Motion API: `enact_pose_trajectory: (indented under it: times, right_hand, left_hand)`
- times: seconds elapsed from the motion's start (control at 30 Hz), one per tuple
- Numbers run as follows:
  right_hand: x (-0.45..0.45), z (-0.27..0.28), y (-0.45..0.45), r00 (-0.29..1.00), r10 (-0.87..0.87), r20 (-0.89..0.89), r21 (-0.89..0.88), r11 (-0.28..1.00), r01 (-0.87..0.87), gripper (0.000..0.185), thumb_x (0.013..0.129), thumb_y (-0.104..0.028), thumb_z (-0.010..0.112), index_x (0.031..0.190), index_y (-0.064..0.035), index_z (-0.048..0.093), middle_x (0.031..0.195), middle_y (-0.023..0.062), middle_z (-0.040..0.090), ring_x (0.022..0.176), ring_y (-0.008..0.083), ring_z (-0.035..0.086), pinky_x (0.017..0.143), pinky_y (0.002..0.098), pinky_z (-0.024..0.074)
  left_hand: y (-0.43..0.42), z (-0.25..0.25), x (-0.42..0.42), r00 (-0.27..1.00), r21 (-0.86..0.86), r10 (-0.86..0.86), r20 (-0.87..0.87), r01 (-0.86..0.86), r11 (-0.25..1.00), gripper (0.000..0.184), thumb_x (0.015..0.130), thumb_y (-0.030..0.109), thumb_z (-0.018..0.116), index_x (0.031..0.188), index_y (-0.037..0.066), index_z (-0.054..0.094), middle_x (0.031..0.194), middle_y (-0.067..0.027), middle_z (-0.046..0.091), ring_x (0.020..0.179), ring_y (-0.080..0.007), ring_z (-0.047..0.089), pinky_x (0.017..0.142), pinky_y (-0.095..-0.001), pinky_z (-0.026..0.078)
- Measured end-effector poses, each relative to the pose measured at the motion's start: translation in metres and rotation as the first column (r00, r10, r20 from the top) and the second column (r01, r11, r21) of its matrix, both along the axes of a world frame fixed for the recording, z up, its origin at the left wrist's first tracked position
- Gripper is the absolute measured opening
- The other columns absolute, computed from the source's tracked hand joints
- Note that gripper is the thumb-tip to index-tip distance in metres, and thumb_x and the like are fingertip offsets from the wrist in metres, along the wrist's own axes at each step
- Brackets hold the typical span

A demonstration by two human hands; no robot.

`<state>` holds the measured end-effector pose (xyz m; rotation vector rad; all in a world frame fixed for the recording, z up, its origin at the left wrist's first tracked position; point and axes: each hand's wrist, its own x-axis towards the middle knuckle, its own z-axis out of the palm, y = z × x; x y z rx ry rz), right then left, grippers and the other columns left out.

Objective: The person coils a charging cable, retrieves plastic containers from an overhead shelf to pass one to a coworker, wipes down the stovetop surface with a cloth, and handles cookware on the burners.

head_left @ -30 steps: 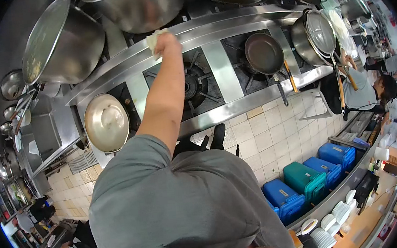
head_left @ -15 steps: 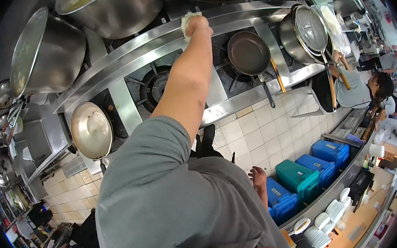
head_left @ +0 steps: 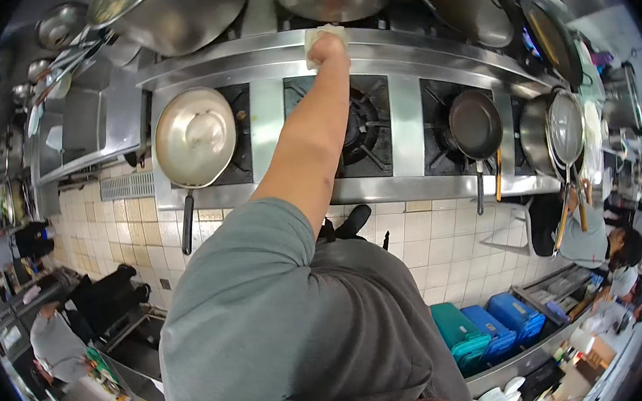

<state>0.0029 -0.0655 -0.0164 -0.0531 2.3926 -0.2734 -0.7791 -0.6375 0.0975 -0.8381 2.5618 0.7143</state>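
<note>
My left hand (head_left: 329,48) is closed over a pale, folded cloth (head_left: 312,39) and presses it on the raised steel ledge (head_left: 248,60) at the back of the stove. The fingers are partly hidden by the hand itself. Just behind the cloth stands a large steel pot (head_left: 334,1). Below my forearm is a gas burner (head_left: 360,121) with a black grate. A wide steel frying pan (head_left: 195,139) rests on the burner to the left. My right hand is out of view.
A dark frying pan (head_left: 475,124) and stacked pots with a strainer (head_left: 565,127) stand to the right, handles over the front edge. Big pots (head_left: 175,18) and woks (head_left: 464,1) line the back. Lidded bins (head_left: 459,333) stand behind me. A co-worker (head_left: 588,238) is at the right.
The view has turned and shifted, so the stove now lies level across it. My left hand with the cloth has moved left along the ledge. My right hand has left the view.
</note>
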Motion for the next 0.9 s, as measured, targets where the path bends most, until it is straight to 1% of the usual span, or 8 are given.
enact_pose_trajectory:
  times: [0.17, 0.23, 0.27, 0.37, 0.43, 0.63, 0.7, 0.9]
  right_hand:
    - [-0.107, 0.061, -0.055, 0.886, -0.461, 0.057, -0.271, 0.846, 0.458, 0.018, 0.086, -0.018, 0.059, 0.090, -0.0016, 0.065, 0.084, 0.0147, 0.068, 0.074, 0.0286, 0.067, 0.060, 0.0396, 0.0522]
    - [-0.173, 0.121, -0.113, 0.525, -0.799, 0.293, -0.247, 0.467, 0.849, 0.021, 0.090, -0.017, 0.057, 0.101, 0.0000, 0.064, 0.085, 0.0118, 0.067, 0.071, 0.0228, 0.067, 0.056, 0.0345, 0.0518]
    - [-0.191, 0.128, -0.124, 0.534, -0.794, 0.291, -0.248, 0.476, 0.844, 0.021, 0.090, -0.017, 0.057, 0.101, 0.0000, 0.064, 0.085, 0.0118, 0.067, 0.071, 0.0228, 0.067, 0.056, 0.0345, 0.0518]
    - [-0.219, 0.134, -0.147, 0.530, -0.802, 0.276, -0.373, 0.419, 0.828, 0.028, 0.094, -0.018, 0.055, 0.113, 0.0026, 0.060, 0.088, 0.0104, 0.065, 0.071, 0.0171, 0.066, 0.053, 0.0284, 0.0503]
    - [-0.231, 0.135, -0.159, 0.547, -0.781, 0.302, -0.405, 0.415, 0.815, 0.028, 0.094, -0.016, 0.054, 0.114, 0.0033, 0.059, 0.089, 0.0111, 0.066, 0.070, 0.0173, 0.066, 0.052, 0.0284, 0.0510]
    - [-0.225, 0.095, -0.143, 0.639, -0.668, 0.382, -0.261, 0.585, 0.768, 0.027, 0.094, -0.017, 0.054, 0.111, 0.0040, 0.060, 0.089, 0.0119, 0.067, 0.066, 0.0184, 0.066, 0.048, 0.0298, 0.0507]
    - [-0.219, 0.094, -0.141, 0.599, -0.688, 0.410, -0.298, 0.519, 0.801, 0.027, 0.094, -0.019, 0.055, 0.106, 0.0042, 0.061, 0.086, 0.0119, 0.067, 0.064, 0.0185, 0.065, 0.049, 0.0303, 0.0506]
    - [-0.225, 0.127, -0.168, 0.698, -0.652, 0.297, -0.115, 0.701, 0.704, 0.031, 0.093, -0.016, 0.050, 0.114, 0.0048, 0.060, 0.092, 0.0147, 0.068, 0.068, 0.0207, 0.065, 0.055, 0.0317, 0.0518]
  left_hand:
    - [-0.103, -0.038, 0.014, 0.878, 0.222, 0.461, -0.128, -0.427, 0.876, 0.057, 0.097, 0.038, 0.047, 0.130, -0.007, 0.040, 0.124, -0.0199, 0.058, 0.103, -0.0334, 0.064, 0.082, -0.0422, 0.052]
    - [-0.141, -0.074, 0.001, 0.458, 0.509, 0.864, -0.208, -0.704, 0.495, 0.068, 0.094, 0.042, 0.054, 0.129, -0.014, 0.036, 0.121, -0.0245, 0.057, 0.102, -0.0346, 0.063, 0.084, -0.0439, 0.052]
    - [-0.122, 0.053, 0.056, 0.011, 0.599, 0.999, -0.040, -0.800, 0.033, 0.073, 0.089, 0.042, 0.060, 0.125, -0.017, 0.035, 0.123, -0.0305, 0.053, 0.110, -0.0372, 0.059, 0.092, -0.0447, 0.050]
    - [-0.185, -0.002, 0.052, -0.153, 0.802, 0.988, -0.036, -0.595, -0.063, 0.078, 0.090, 0.041, 0.060, 0.131, -0.017, 0.030, 0.132, -0.0332, 0.044, 0.121, -0.0392, 0.051, 0.103, -0.0443, 0.043]
    - [-0.199, 0.020, 0.070, -0.103, 0.760, 0.993, -0.053, -0.650, -0.027, 0.082, 0.092, 0.038, 0.057, 0.141, -0.015, 0.017, 0.146, -0.0328, 0.029, 0.137, -0.0395, 0.034, 0.114, -0.0438, 0.030]
    - [-0.229, 0.056, 0.086, -0.133, 0.524, 0.974, -0.185, -0.851, -0.017, 0.069, 0.092, 0.041, 0.056, 0.133, -0.011, 0.035, 0.132, -0.0298, 0.049, 0.118, -0.0422, 0.053, 0.100, -0.0480, 0.044]
    - [-0.231, 0.092, 0.109, -0.094, 0.730, 0.995, -0.022, -0.682, -0.048, 0.083, 0.097, 0.040, 0.047, 0.148, -0.010, 0.005, 0.155, -0.0286, 0.013, 0.145, -0.0366, 0.017, 0.119, -0.0447, 0.019]
    - [-0.280, 0.083, 0.109, -0.212, 0.687, 0.976, 0.045, -0.703, -0.184, 0.068, 0.094, 0.041, 0.051, 0.135, -0.010, 0.033, 0.140, -0.0290, 0.040, 0.126, -0.0428, 0.047, 0.106, -0.0506, 0.040]
